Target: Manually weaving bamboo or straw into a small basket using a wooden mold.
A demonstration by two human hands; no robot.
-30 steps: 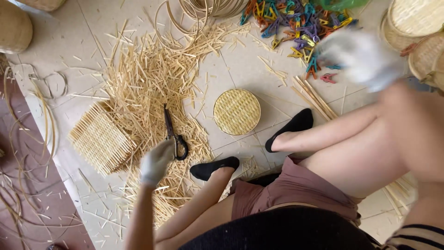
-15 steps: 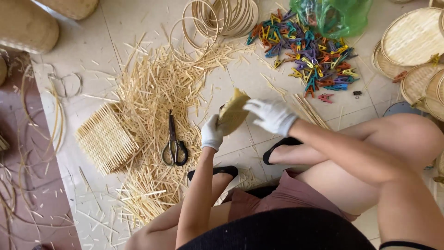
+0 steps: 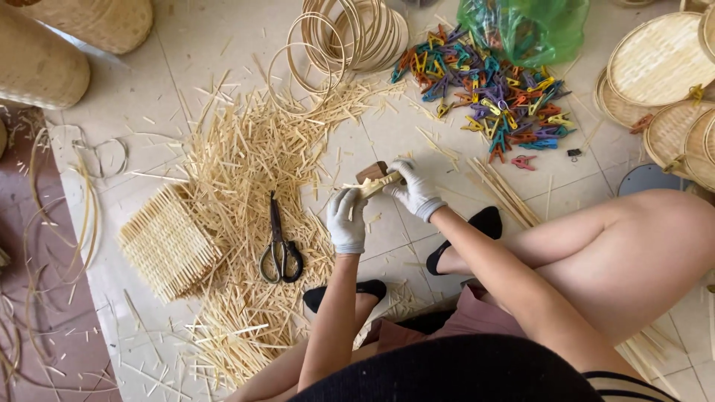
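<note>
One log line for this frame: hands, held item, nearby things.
left hand: gloved, holds woven disc | right hand: gloved, same disc | scissors: on floor amid bamboo offcuts

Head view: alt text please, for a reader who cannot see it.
Two white-gloved hands, left hand and right hand, hold a small woven bamboo piece edge-on above a tiled floor, with scissors, bamboo trimmings and coloured clips around.

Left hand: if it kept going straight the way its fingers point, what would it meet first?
The left hand points up-frame, away from the person. First in line is likely the scattered straw, then the stack of rings; depth is uncertain.
</note>
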